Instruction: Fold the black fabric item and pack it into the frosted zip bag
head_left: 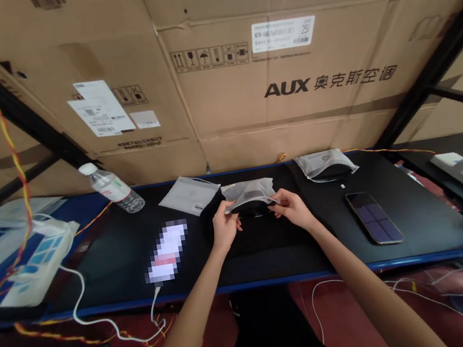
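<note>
Between my hands is a frosted plastic bag (249, 192) with its near edge bowed open. My left hand (225, 225) pinches the left end of that edge. The right end is gripped by my right hand (293, 209), thumb and fingers together. Beneath the bag lies dark material, hard to tell from the black table top. A flat frosted bag (190, 194) with a small label rests to the left. Another frosted bag (325, 164), bulging with something dark inside, sits to the right at the back.
A phone (167, 252) with a blurred screen is plugged into a cable on the left; a dark phone (374, 218) lies on the right. A water bottle (113, 188) leans at the back left. Power strips (44, 258) flank the table (109, 265). Cardboard boxes (227, 97) wall off the back.
</note>
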### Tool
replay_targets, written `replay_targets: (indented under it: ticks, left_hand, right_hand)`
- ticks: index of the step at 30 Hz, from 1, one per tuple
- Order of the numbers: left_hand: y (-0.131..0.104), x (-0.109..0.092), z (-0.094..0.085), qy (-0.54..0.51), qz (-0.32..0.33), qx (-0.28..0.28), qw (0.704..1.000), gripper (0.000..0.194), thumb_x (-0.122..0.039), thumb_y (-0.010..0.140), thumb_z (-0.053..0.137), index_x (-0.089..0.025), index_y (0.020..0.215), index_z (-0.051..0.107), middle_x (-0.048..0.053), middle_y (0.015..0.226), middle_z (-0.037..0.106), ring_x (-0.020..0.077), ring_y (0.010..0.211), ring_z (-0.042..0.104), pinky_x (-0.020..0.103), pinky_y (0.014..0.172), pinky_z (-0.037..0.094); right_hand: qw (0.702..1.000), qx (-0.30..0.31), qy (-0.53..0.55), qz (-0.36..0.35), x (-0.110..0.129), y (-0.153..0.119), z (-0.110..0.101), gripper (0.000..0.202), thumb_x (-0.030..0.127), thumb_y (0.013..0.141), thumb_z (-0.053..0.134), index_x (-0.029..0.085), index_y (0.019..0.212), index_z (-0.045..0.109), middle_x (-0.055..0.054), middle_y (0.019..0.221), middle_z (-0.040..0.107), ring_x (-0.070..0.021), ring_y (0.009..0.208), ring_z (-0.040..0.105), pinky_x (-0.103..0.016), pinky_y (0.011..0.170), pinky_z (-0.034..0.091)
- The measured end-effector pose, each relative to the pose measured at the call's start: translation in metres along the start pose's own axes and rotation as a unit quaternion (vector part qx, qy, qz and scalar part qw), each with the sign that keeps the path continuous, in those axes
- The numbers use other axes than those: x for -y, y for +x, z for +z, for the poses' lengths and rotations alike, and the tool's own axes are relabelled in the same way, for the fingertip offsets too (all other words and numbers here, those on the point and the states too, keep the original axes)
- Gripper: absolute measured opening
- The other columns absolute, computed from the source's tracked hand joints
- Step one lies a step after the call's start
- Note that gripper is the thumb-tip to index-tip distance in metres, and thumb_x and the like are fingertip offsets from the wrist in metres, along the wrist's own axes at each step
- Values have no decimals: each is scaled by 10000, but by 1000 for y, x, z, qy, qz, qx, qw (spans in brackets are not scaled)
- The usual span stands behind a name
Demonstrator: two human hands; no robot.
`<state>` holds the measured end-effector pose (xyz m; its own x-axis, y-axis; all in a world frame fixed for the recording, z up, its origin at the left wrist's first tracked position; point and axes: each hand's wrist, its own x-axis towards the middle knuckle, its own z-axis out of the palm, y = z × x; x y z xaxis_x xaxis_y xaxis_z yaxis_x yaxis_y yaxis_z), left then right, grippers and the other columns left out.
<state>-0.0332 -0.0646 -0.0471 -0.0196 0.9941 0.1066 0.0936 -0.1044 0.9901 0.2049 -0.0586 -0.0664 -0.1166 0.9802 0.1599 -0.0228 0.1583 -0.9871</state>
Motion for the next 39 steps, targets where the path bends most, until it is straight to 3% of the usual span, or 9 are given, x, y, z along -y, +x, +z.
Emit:
replay_targets:
  ticks: [7,11,16,19,22,27,31,35,39]
  left_hand:
    - [1,3,11,6,-27,-85,996,292,-190,764,558,-190,1041,651,-48,561,592,93,379,498,153,342,357]
    - [2,1,8,-43,-53,-46,997,395,-185,751,546,-175,1132,649,-41,568,609,104,384,523,166,356,390]
    - [-2,0,-2,-63,-33,3,997,515,-216,752,618,-196,1266,627,-54,598,590,123,456,592,197,434,492]
    - [-2,2,-1,-43,-33,0,999,551,-276,758,710,-237,1296,603,-73,612,563,114,436,574,187,415,458]
    - [1,6,3,-3,-31,-18,999,422,-313,784,728,-241,1189,630,-77,577,552,120,413,549,194,409,417]
    - [6,8,14,58,-12,-130,990,156,-165,750,715,-227,867,633,-20,704,697,151,637,696,223,652,506]
    - [8,5,20,64,-36,-169,983,110,-186,755,715,-221,800,621,-58,500,576,143,496,627,208,555,453]
    - [10,1,11,-23,-62,-83,994,195,-297,768,721,-200,906,624,-59,495,565,111,371,511,183,396,362]
    - [11,-3,-2,-66,-85,3,994,346,-296,730,738,-182,1030,610,-26,605,629,143,467,624,210,441,495]
  right_hand:
    - [994,-105,15,25,-1,5,11,382,398,693,833,238,746,491,49,517,599,-146,434,593,-239,432,487]
    - [994,-93,33,40,10,2,11,313,360,720,783,233,779,503,45,513,607,-157,465,627,-238,467,503]
    - [998,-51,-2,40,18,-4,6,324,335,722,761,236,953,556,60,651,619,-148,580,650,-242,522,554]
    - [998,-37,-45,35,21,-3,5,537,361,716,809,272,1189,571,51,815,621,-134,643,629,-234,515,565]
    - [994,-5,-104,39,20,5,6,694,431,731,835,298,1356,566,37,852,607,-111,583,559,-215,428,520]
    - [993,-39,-105,45,8,18,12,464,527,697,855,213,988,675,4,841,672,-75,425,471,-224,305,416]
    - [993,-96,-47,42,0,19,15,521,539,605,910,218,771,534,9,769,689,-101,406,540,-236,329,455]
    - [993,-103,-48,33,0,16,14,524,570,673,863,237,824,488,47,654,649,-97,356,515,-205,305,391]
    - [997,-37,-62,25,7,12,9,501,561,748,810,255,1026,526,72,663,644,-100,373,528,-198,334,407]
